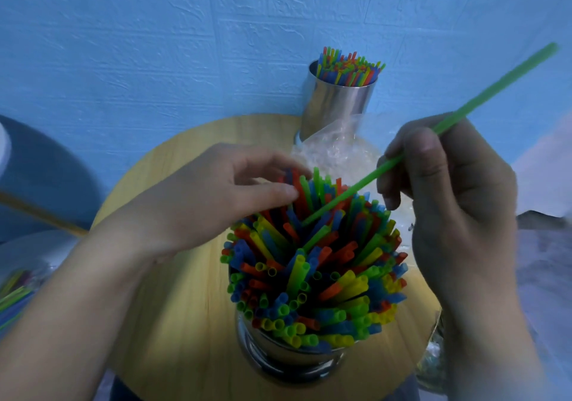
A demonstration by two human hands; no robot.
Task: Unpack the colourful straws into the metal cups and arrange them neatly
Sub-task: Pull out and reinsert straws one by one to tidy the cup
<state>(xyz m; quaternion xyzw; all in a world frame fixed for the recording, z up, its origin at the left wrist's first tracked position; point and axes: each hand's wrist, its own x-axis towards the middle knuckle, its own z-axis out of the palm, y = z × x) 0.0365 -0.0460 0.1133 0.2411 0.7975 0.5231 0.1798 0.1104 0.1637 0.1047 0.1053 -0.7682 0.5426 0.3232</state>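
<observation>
A metal cup [288, 360] at the near edge of the round wooden table [173, 308] is packed with colourful straws [312, 264] fanning outward. My right hand [448, 190] pinches a long green straw [483, 91] whose lower tip pokes into the bundle's middle. My left hand [223, 193] reaches in from the left, its fingertips touching the far straws. A second metal cup [334, 106] full of straws [349, 66] stands at the table's far edge against the wall.
Crumpled clear plastic wrapping [337, 150] lies between the two cups. A blue textured wall [154, 45] rises right behind the table. More loose straws [14, 289] lie off the table at the lower left. Another clear plastic piece [433, 357] hangs at the right edge.
</observation>
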